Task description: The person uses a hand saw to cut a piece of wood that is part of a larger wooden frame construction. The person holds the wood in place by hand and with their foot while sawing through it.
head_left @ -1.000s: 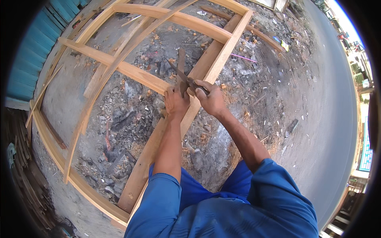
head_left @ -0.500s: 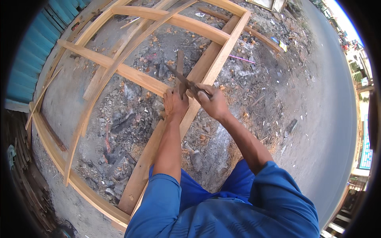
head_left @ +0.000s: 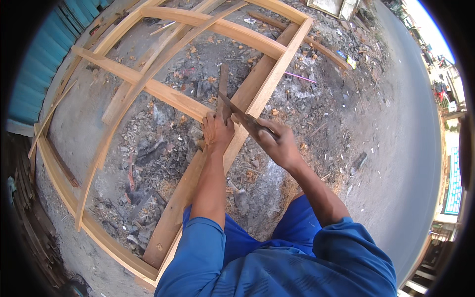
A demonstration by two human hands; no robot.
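My right hand (head_left: 281, 144) is wrapped round the handle of a handsaw (head_left: 246, 120). The saw's dark blade slants up and left, crossing a narrow dark wooden strip (head_left: 224, 81) just ahead of my left fingers. Closed over the near part of that strip, my left hand (head_left: 217, 131) presses at the joint where a crosspiece (head_left: 173, 96) meets the long side rail (head_left: 269, 84) of a pale wooden frame. The strip's near end is hidden under my left hand. Whether the teeth have cut into the wood cannot be made out.
A long thin batten (head_left: 121, 111) lies slantwise across the frame. Rubble and wood chips (head_left: 153, 143) cover the ground inside it. Blue corrugated metal sheeting (head_left: 42, 64) stands at left, above stacked old boards (head_left: 32, 218). A paved road (head_left: 413, 148) runs along the right.
My right hand has drawn the saw back, toward me and to the right. The left hand stays in the same place on the strip.
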